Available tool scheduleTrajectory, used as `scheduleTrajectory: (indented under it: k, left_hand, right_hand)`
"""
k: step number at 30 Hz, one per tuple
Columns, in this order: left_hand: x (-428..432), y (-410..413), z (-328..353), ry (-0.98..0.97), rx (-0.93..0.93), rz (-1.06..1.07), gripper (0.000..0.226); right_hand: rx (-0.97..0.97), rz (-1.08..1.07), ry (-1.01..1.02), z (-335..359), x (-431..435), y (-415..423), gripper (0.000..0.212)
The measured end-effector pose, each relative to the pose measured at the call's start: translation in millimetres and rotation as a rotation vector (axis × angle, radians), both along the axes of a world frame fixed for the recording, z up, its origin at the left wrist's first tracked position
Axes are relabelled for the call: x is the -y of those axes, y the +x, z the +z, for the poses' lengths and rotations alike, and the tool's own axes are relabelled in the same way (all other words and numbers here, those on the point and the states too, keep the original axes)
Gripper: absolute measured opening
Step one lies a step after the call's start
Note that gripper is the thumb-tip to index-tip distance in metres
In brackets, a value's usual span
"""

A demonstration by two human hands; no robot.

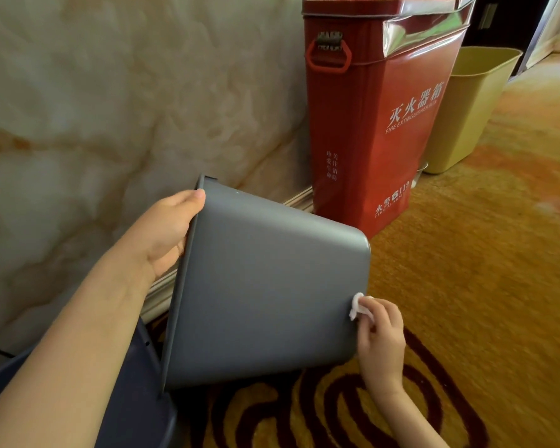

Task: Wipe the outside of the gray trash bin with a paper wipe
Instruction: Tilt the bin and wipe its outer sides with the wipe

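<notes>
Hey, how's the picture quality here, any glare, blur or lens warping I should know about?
Head view: strong glare on the red box's shiny top corner; wide-angle warping leans the box and yellow bin and bows the wall edge; the gray bin, wipe and both hands are fairly sharp; soft, even light, faint shadows.

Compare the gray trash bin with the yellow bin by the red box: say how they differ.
The gray trash bin is tipped on its side and held up, the left hand at its rim; the yellow bin stands upright on the carpet. The gray one is being wiped near its base by the right hand with a paper wipe; nobody touches the yellow one. Both are open-topped and taper toward the base.
</notes>
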State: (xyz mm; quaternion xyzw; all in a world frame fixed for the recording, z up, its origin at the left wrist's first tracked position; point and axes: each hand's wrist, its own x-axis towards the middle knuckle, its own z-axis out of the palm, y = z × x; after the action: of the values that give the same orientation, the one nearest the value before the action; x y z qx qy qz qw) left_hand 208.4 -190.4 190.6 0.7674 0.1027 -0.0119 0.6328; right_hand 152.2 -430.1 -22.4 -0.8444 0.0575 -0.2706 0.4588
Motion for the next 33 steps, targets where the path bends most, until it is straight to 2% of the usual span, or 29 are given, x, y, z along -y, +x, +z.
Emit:
scheduleTrajectory:
  k: [2, 5, 7, 10, 13, 18, 21, 23, 25, 27, 30, 33]
  left_hand:
    - [-0.4, 0.0, 1.2, -0.073, 0.006, -0.025, 0.032]
    - [-0.3, 0.2, 2.4, -0.139, 0.021, -0.054, 0.029]
    - [1.0, -0.3, 1.9, -0.189, 0.029, -0.076, 0.030]
    - [2.6, -0.1, 2.1, -0.286, 0.008, -0.095, 0.040]
    - [3.0, 1.6, 0.7, -0.180, 0.004, -0.051, 0.039]
    - [2.7, 4.5, -3.9, 0.092, 0.088, 0.042, 0.031]
    - [9.7, 4.3, -2.8, 0.038, 0.110, 0.035, 0.032]
    - [18.4, 1.6, -2.7, -0.022, 0.149, 0.049, 0.032]
    - [24.1, 0.2, -4.1, -0.038, 0.187, 0.046, 0.036]
    - [24.4, -4.2, -7.2, -0.047, 0.230, -0.017, 0.033]
    - [13.2, -15.2, -16.0, -0.080, 0.229, -0.167, 0.031]
    - [-2.5, -23.1, -27.4, -0.034, 0.192, -0.253, 0.032]
  right_hand:
    - [-0.029, -0.099, 0.183, 17.7, -12.6, 1.4, 0.022]
    - [0.184, -0.036, 0.270, 70.5, -58.5, 5.6, 0.021]
    - [0.305, 0.104, 0.277, 106.8, -98.0, 7.0, 0.020]
    - [0.377, 0.290, 0.229, 135.6, -135.3, 11.1, 0.016]
    - [0.386, 0.273, 0.145, 119.4, -122.4, 22.3, 0.014]
    - [0.231, -0.054, 0.250, 67.0, -58.8, 30.6, 0.016]
    - [0.059, -0.246, 0.410, 42.6, -27.0, 38.2, 0.014]
    - [-0.112, -0.338, 0.623, 33.4, -15.0, 44.4, 0.012]
    - [-0.227, -0.364, 0.773, 30.8, -10.7, 52.3, 0.011]
    - [-0.261, -0.368, 0.806, 32.3, -9.2, 59.7, 0.007]
    - [-0.336, -0.347, 0.876, 32.6, -10.8, 61.2, 0.012]
    - [-0.313, -0.356, 0.790, 42.5, -26.3, 45.0, 0.008]
